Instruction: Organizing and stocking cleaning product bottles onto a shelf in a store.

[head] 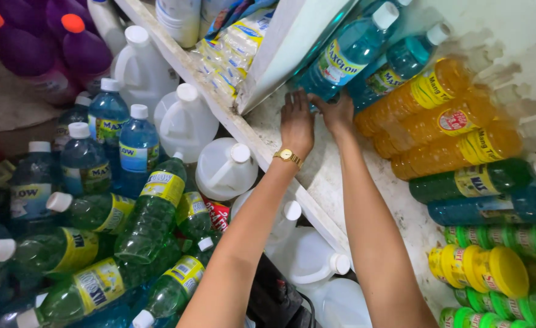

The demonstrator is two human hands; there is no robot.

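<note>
Blue-liquid bottle (341, 61) at twelve o'clock: left hand (296, 124) lies spread beside its base, right hand (339, 112) cups it; best pushed squarely, clear of the orange bottles (429, 100).

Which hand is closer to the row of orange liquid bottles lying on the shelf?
Right. The right hand is just beside the orange liquid bottles; the left hand, wearing a gold watch, is farther away.

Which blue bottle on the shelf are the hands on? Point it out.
The blue bottle next to the white divider. Both hands, left and right, meet at its base; the second blue bottle lies further right, untouched.
</note>
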